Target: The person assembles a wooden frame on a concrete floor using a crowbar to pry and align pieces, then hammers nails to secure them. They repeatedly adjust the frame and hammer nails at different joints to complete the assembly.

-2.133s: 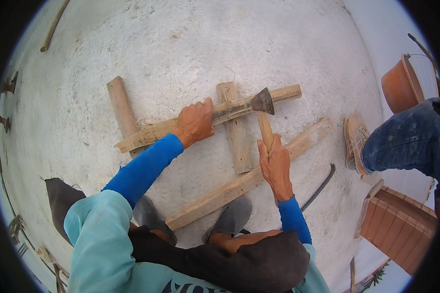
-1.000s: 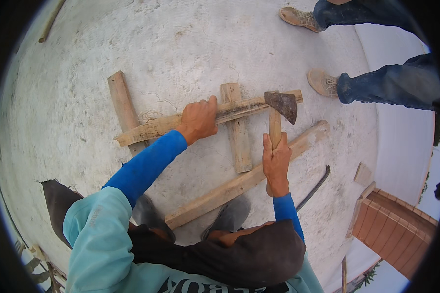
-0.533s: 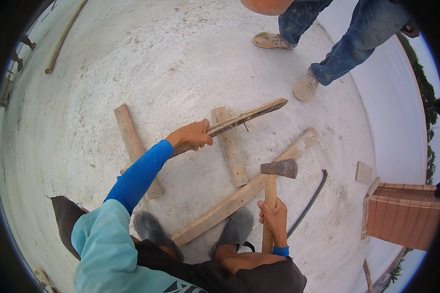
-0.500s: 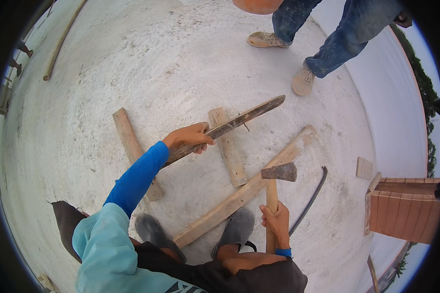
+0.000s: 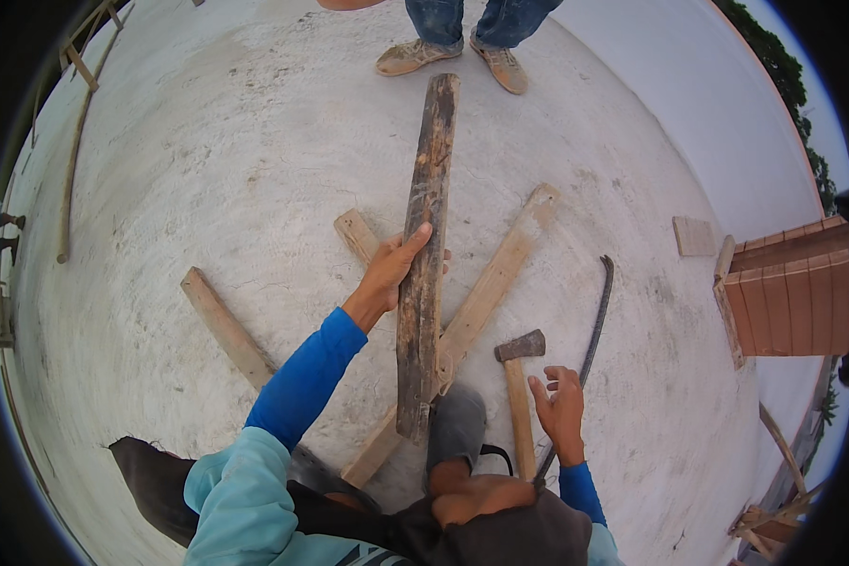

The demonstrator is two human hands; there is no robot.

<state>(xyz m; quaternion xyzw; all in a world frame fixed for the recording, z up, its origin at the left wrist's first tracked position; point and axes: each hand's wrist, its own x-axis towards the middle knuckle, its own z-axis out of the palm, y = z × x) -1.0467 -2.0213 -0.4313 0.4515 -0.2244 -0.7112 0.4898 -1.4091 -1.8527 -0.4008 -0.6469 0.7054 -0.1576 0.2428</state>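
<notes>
My left hand (image 5: 387,274) grips a dark, weathered board (image 5: 428,184) near its middle, thumb across the wide face. The board is raised above the floor, pointing away from me. My right hand (image 5: 563,415) is empty, fingers apart and slightly curled, beside a hatchet (image 5: 519,401) with a wooden handle. The hatchet stands or lies by my right foot; I cannot tell what supports it. A dark crowbar (image 5: 597,330) lies just right of it. Under the held board, a long pale plank (image 5: 505,250) runs diagonally across the floor, partly hidden.
Two shorter wood pieces lie left of the held board: a near one (image 5: 224,325) and a farther one (image 5: 354,233), partly covered by my left hand. Another person's shoes (image 5: 420,57) stand beyond the board's far end. A reddish-brown box-like structure (image 5: 788,307) is at the right.
My right hand has let go of the hatchet. My left hand has swung the board from slanting rightward to pointing away, its wide face now up. The view has shifted.
</notes>
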